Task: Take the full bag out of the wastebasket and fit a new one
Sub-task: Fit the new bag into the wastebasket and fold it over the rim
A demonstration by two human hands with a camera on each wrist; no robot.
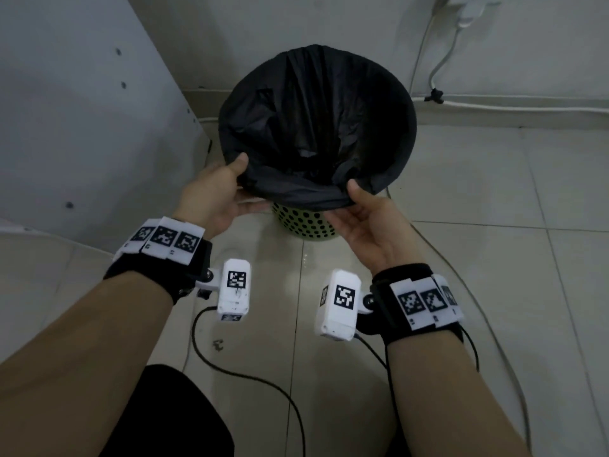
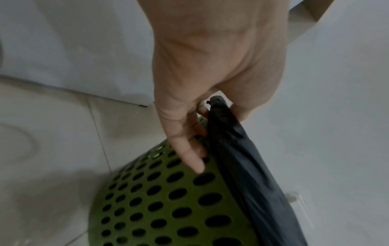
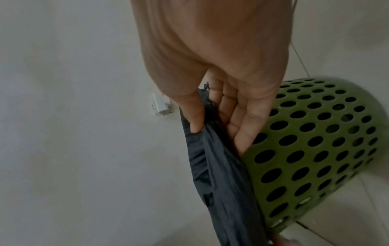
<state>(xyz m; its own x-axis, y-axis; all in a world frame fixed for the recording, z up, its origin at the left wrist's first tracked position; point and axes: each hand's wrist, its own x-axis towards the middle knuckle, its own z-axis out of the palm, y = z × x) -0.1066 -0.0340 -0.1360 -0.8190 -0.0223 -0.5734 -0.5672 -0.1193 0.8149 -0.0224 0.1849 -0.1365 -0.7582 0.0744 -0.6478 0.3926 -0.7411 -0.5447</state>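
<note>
I see thin black plastic film for the bag (image 1: pixel 316 120), crinkled with a dull sheen. The green wastebasket (image 1: pixel 304 225) looks like hard, smooth, matt plastic, perforated all over. Beneath me, the floor tiles (image 1: pixel 461 199) look glazed and glossy.

The bag (image 1: pixel 316 127) is plain black, showing dark grey in both wrist views. The wastebasket (image 1: pixel 304 224) under it is green, patterned all over with rows of round dark holes. The floor (image 1: pixel 478 199) is pale glossy tile with thin grey joints. Both wrists carry black straps (image 1: pixel 400 275) bearing white blocks (image 1: pixel 344 296) printed with black-and-white square codes. White cables (image 1: pixel 527 105) run along the far edge of the floor; black ones lie near.
</note>
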